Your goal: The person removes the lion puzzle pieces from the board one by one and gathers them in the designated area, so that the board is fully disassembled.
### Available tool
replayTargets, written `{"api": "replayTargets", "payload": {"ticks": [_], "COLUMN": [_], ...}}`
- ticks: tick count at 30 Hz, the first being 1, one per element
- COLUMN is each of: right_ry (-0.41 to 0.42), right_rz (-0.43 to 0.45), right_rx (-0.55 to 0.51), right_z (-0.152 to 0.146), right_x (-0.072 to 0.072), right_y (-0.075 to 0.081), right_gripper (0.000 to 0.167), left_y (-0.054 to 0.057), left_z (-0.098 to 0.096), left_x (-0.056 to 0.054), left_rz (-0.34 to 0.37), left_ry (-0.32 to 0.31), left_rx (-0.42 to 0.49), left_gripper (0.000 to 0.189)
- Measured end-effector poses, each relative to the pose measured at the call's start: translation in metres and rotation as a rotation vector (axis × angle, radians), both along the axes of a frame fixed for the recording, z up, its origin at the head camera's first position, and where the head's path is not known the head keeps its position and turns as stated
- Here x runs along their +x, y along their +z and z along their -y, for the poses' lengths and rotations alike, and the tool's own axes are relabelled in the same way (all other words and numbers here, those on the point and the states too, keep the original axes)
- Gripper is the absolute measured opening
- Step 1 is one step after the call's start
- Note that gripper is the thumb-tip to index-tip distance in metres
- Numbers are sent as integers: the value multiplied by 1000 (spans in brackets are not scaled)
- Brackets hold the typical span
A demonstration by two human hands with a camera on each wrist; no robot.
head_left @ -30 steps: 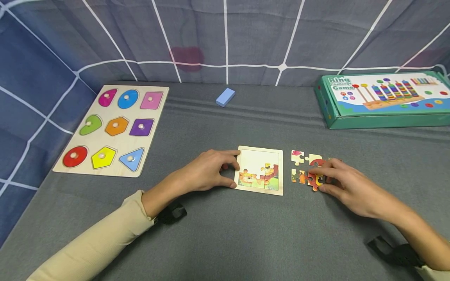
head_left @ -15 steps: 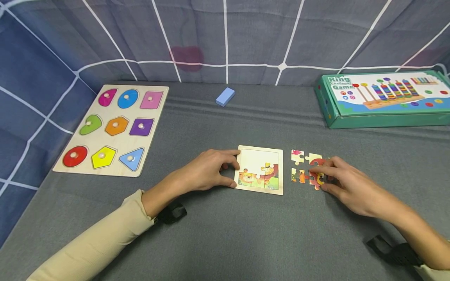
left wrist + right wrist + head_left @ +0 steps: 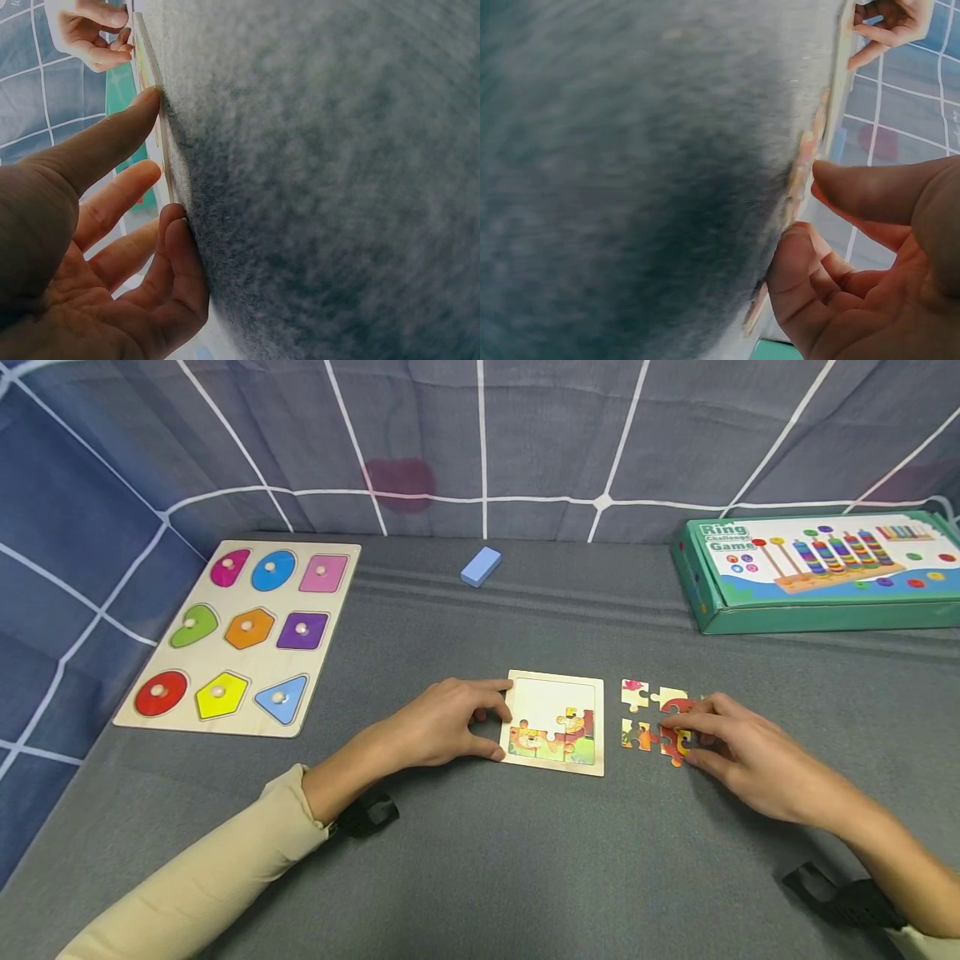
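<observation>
Puzzle board (image 3: 553, 700): it's sitting part-filled
Left hand (image 3: 453, 724): resting loosely, board's 9 o'clock edge
Right hand (image 3: 738, 758): pinching red piece (image 3: 672, 747), 3 o'clock

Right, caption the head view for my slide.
Left hand touching a part-filled jigsaw tray, right hand touching a red-and-yellow jigsaw piece beside it.
</observation>
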State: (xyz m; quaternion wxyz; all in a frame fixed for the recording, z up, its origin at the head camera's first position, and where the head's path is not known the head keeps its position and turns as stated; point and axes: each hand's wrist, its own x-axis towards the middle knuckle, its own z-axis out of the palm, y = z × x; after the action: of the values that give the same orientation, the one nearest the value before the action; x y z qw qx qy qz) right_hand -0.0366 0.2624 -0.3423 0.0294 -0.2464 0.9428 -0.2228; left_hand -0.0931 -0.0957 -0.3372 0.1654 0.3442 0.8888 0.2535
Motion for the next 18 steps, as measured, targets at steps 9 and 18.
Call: {"api": "replayTargets", "payload": {"ticks": [9,18], "right_ry": [-27,30], "right_rz": [23,99], "right_rx": [-88,-108], "right_z": [15,53], "right_x": [-5,-14], "right_y": [8,16], "right_gripper": [28,28], "left_y": [0,0], "left_z": [1,1], "left_x": [0,0], "left_rz": [2,4], "left_ry": [0,3], "left_rx": [-8,-12], "left_gripper": [37,36]}}
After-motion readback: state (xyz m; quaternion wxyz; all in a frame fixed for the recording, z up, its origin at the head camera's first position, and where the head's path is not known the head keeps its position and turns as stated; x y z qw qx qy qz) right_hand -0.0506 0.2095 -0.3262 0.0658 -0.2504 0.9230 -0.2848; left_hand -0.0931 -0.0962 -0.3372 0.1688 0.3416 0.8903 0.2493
